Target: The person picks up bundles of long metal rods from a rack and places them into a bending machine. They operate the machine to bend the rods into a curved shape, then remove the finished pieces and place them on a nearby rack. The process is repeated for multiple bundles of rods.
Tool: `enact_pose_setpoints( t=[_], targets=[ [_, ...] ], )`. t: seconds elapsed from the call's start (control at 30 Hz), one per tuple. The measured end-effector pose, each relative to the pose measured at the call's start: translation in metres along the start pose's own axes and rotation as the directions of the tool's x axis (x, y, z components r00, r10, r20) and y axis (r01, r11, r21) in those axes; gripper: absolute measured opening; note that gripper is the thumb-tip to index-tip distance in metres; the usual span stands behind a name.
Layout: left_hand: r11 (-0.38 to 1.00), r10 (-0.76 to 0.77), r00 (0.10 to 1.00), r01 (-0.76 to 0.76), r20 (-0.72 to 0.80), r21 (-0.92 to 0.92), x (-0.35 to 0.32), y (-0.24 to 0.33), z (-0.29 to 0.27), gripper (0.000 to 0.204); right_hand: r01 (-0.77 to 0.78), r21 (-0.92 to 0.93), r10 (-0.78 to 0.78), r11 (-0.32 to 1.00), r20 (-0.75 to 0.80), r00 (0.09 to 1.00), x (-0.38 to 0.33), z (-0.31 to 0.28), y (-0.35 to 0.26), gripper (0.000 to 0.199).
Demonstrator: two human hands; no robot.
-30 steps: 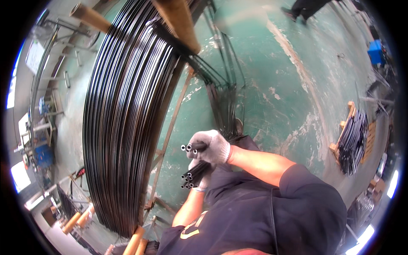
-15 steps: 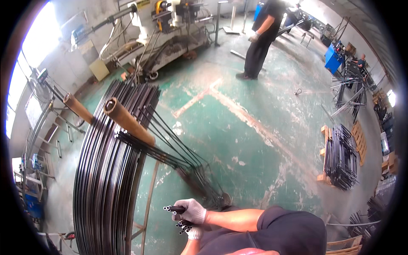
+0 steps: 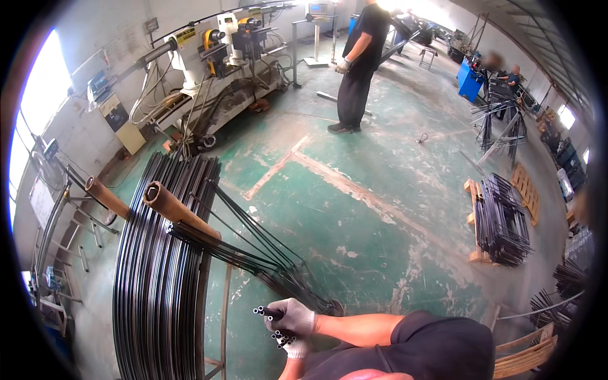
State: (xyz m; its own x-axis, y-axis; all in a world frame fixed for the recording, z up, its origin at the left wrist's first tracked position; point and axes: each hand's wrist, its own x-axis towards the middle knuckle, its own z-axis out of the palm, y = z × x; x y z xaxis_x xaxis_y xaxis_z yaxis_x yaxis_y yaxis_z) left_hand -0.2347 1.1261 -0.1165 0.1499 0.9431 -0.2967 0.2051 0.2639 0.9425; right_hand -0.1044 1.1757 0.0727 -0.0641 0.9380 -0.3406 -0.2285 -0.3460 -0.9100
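Observation:
Both my hands wear pale knitted gloves and are close together low in the view, right of a rack. My right hand (image 3: 296, 316) is closed around several thin black metal tubes (image 3: 273, 313), whose open round ends point left. Just below it, my left hand (image 3: 296, 348) grips a second cluster of black tubes (image 3: 279, 338). Their far lengths are hidden behind the hands and my dark clothing. To the left, a thick layer of long black tubes (image 3: 152, 285) lies on the rack. More loose tubes (image 3: 253, 263) slant from a brown post (image 3: 180, 209) down toward the floor.
Another brown post (image 3: 107, 197) rises through the stack. Beyond is a machine (image 3: 218, 57) with hoses along the wall. A person in dark clothes (image 3: 360, 69) stands on the green floor. At right, a wooden pallet (image 3: 472, 202) holds bundled tubes, near a blue cabinet (image 3: 470, 79).
The view has turned slightly to the right and up, so the rack and the standing person sit differently in it. Both hands still hold their tubes, a little farther right in the picture.

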Motion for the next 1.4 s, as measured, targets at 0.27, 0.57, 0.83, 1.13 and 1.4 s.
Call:
enact_pose_setpoints(
  t=[0.27, 0.57, 0.83, 1.13, 1.4],
  targets=[
    [0.968, 0.175, 0.983, -0.163, 0.048, -0.189, -0.013, 0.064, 0.005, 0.041, 0.008, -0.004, -0.007, 1.000, 0.096, 0.995, 0.001, -0.009, 0.000, 0.004],
    [0.963, 0.267, 0.961, -0.270, 0.076, 0.027, -0.004, 0.074, 0.009, 0.031, 0.082, 0.214, -0.111, 0.973, 0.128, 0.986, 0.005, -0.012, 0.011, 0.026],
    [0.754, 0.099, 0.942, 0.138, 0.319, -0.642, 0.009, 0.091, 0.029, 0.025, 0.164, 0.250, -0.172, 0.954, 0.009, 0.985, 0.002, -0.026, 0.020, 0.049],
    [0.778, 0.103, 0.939, 0.129, 0.328, -0.615, 0.044, 0.099, 0.066, 0.040, 0.431, 0.006, -0.416, 0.902, -0.254, 0.873, -0.023, -0.054, -0.035, 0.068],
    [0.127, 0.065, 0.831, 0.542, 0.552, -0.831, 0.067, 0.103, 0.101, 0.036, 0.373, -0.262, -0.456, 0.890, -0.490, 0.743, -0.037, -0.086, -0.086, 0.076]
  ],
)
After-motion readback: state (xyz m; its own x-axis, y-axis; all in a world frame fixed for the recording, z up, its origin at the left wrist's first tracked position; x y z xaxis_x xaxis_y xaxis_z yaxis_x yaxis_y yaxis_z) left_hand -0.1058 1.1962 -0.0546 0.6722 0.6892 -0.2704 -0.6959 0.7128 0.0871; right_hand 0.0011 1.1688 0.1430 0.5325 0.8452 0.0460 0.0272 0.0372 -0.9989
